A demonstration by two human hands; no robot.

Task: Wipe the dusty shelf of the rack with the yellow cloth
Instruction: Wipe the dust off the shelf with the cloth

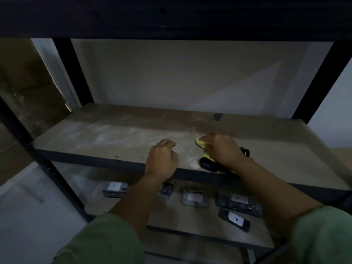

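The dusty shelf (106, 134) of the black metal rack spans the middle of the head view, with pale dust smears across its left and centre. My right hand (222, 149) presses the yellow cloth (200, 143) onto the shelf near its front edge, right of centre; the cloth has black parts, and most of it is hidden under my hand. My left hand (162, 159) rests on the shelf's front edge just left of the cloth, fingers curled, holding nothing.
A dark stain (217, 116) marks the shelf's back right. Several labelled dark packets (239, 203) lie on the lower shelf. Black uprights (74, 73) frame both sides, and an upper shelf (171, 16) hangs overhead. A cardboard box (24, 77) stands at the left.
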